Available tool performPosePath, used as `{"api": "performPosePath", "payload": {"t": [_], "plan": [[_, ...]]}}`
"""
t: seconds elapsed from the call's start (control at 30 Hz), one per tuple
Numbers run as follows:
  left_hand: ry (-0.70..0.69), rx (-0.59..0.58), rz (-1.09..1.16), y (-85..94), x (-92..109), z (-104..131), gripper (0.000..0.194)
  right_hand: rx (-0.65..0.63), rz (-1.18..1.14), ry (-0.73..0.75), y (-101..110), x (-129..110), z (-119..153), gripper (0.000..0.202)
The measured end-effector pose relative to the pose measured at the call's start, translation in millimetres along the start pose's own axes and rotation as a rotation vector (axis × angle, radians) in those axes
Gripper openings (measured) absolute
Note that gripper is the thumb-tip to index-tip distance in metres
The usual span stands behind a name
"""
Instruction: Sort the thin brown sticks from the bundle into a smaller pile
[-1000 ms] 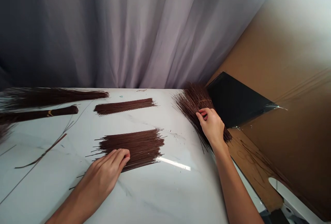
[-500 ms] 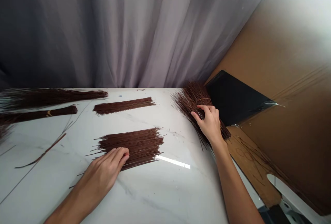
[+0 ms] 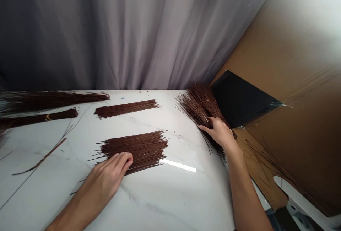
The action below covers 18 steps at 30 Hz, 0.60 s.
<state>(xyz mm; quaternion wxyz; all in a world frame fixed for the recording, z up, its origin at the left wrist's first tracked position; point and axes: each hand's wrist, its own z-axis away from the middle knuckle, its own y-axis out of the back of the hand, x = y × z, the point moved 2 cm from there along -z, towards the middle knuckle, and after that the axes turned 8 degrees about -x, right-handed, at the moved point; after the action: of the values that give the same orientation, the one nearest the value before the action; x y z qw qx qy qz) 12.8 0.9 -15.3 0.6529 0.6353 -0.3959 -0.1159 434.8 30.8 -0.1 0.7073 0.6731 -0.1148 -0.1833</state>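
My left hand (image 3: 113, 170) rests with curled fingers on the near left part of a flat layer of thin brown sticks (image 3: 144, 145). Its fingertips are pressed together, and what they may hold is hidden. To the right, my right hand (image 3: 220, 131) grips the loose part of a thick bundle of brown sticks (image 3: 198, 99), thumb on the left side and fingers over the top. A thin band circles this bundle. Behind the flat layer, a smaller bunch of cut sticks (image 3: 126, 108) lies on the white marbled table (image 3: 160, 202).
At the left lie a long stick bundle (image 3: 61, 98), another tied with a yellowish band (image 3: 48, 117), and a knotted dark strip (image 3: 42, 160). A grey curtain (image 3: 133, 32) hangs behind. A brown panel (image 3: 301, 57) with a black sheet (image 3: 242, 99) stands at the right.
My right hand has moved down and toward me along the thick bundle, and some of its stick ends now spread further to the near side. The left hand stays in place.
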Motion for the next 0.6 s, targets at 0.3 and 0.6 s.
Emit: {"api": "performPosePath", "payload": {"t": [0.3,0.6], "plan": [[-0.003,-0.015,-0.006,-3.3,-4.0,2.3,0.026,0.109,-0.098,-0.004,12.7,-4.6,3.2,0.031],[0.037,-0.041,0.022,-4.6,-5.0,3.2,0.03,0.117,0.021,0.083,3.3,-10.3,5.2,0.059]]}}
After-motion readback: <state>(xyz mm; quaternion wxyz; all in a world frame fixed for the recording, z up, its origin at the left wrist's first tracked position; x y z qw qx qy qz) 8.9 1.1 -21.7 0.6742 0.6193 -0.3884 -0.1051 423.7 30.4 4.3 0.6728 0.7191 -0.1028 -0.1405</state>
